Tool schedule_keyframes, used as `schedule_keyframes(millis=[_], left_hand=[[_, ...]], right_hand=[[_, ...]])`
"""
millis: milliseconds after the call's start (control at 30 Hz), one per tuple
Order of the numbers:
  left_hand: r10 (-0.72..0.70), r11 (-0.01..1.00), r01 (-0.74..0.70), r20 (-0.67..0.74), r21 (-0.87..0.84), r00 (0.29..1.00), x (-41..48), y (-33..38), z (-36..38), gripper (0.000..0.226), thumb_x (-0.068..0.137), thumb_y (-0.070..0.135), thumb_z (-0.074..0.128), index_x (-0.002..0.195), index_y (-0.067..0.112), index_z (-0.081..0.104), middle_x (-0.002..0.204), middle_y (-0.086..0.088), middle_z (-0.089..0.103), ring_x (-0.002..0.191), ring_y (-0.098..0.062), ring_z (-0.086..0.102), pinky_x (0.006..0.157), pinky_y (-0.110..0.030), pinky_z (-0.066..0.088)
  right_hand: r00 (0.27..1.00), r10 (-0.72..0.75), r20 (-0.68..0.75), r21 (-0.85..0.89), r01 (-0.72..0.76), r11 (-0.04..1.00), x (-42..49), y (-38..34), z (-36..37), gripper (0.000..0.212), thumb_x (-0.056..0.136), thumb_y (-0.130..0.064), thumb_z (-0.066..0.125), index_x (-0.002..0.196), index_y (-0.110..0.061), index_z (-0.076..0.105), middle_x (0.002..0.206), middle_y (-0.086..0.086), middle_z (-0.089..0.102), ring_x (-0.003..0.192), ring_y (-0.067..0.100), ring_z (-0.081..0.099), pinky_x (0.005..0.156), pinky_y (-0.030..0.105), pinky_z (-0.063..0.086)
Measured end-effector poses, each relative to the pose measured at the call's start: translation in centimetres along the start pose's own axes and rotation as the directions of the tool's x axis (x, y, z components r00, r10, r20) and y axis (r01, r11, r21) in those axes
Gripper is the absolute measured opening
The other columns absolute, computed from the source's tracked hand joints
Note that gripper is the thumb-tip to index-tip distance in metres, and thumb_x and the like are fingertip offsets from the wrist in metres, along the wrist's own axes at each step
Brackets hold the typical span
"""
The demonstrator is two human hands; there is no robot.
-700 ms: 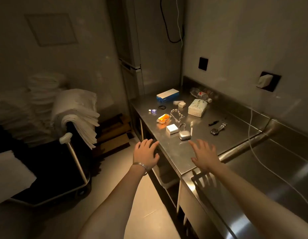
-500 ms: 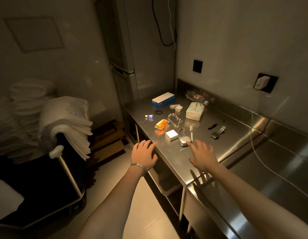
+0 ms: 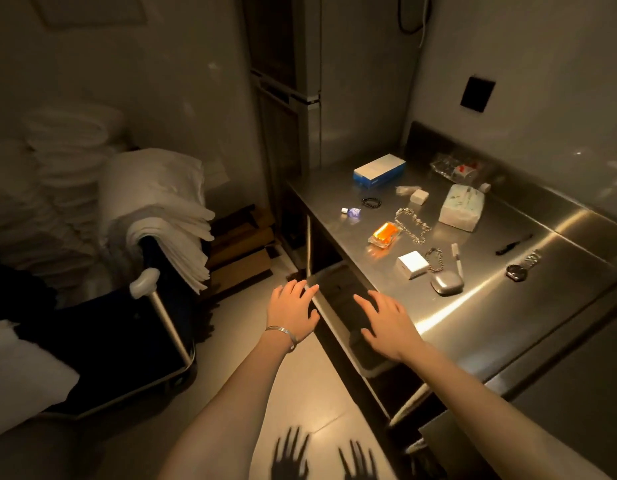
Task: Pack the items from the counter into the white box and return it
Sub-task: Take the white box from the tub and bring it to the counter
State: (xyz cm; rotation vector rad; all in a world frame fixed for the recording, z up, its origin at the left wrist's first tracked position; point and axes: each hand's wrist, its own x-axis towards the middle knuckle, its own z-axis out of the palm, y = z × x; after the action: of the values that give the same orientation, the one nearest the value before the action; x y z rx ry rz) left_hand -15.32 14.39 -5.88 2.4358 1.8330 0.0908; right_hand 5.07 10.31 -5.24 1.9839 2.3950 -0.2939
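Small items lie scattered on the steel counter: a blue-and-white carton, a tissue pack, an orange case, a silver chain, a small white cube box, a silver earbud case, a white pen, a watch, a tiny purple bottle and a black hair tie. My left hand hovers open just off the counter's front-left edge. My right hand is open over that edge, holding nothing. A pale bin shows dimly under the counter.
A trolley stacked with white towels stands to the left. A tall fridge fills the corner behind the counter. A crushed plastic bottle lies by the back wall, and a small black object lies near the watch.
The view has swung left and down. Both hands have moved left, from over the counter toward its front-left edge, still open and holding nothing.
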Motion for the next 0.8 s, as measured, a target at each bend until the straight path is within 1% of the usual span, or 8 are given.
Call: schedule_keyframes(millis=[167,400,600,800], left_hand=[[-0.031,0.999,0.033,0.066,-0.022,0.997,1.9,-3.1,2.3,0.051,0.093,0.039,0.038,0.143,0.03,0.029,0.15,0.001,0.03,0.139,-0.019,0.02,0.113,-0.037,0.013],[-0.043,0.998,0.048,0.113,-0.048,0.993,7.2,-5.3,3.3,0.053,0.092,0.037,0.041,0.143,0.029,0.029,0.15,0.0,0.03,0.138,-0.019,0.021,0.113,-0.037,0.014],[0.041,0.998,-0.036,0.102,-0.05,0.994,11.5,-6.9,4.0,0.054,0.091,0.038,0.042,0.143,0.029,0.029,0.149,0.0,0.03,0.139,-0.019,0.019,0.113,-0.037,0.012],[0.139,0.99,-0.136,0.151,-0.031,0.979,15.1,-11.9,4.7,0.054,0.092,0.037,0.041,0.143,0.029,0.028,0.151,0.0,0.027,0.14,-0.02,0.017,0.113,-0.036,0.011]], right_hand=[[0.995,-0.005,0.098,-0.003,0.006,1.0,3.5,-0.7,2.8,0.065,0.093,-0.038,0.048,0.147,-0.027,0.014,0.155,0.005,0.02,0.142,0.024,0.021,0.116,0.039,0.019],[0.99,0.01,0.139,0.038,-0.016,0.999,9.3,-0.6,4.2,0.066,0.093,-0.035,0.049,0.147,-0.028,0.013,0.154,0.005,0.02,0.142,0.023,0.022,0.116,0.038,0.021],[0.986,0.017,0.164,0.019,-0.02,1.0,13.4,-1.2,5.2,0.067,0.091,-0.035,0.05,0.147,-0.028,0.013,0.154,0.005,0.02,0.142,0.022,0.021,0.115,0.038,0.021],[0.976,0.123,0.182,0.033,-0.131,0.991,16.7,-4.0,6.2,0.068,0.092,-0.034,0.049,0.148,-0.026,0.01,0.155,0.006,0.018,0.143,0.023,0.019,0.116,0.038,0.021]])
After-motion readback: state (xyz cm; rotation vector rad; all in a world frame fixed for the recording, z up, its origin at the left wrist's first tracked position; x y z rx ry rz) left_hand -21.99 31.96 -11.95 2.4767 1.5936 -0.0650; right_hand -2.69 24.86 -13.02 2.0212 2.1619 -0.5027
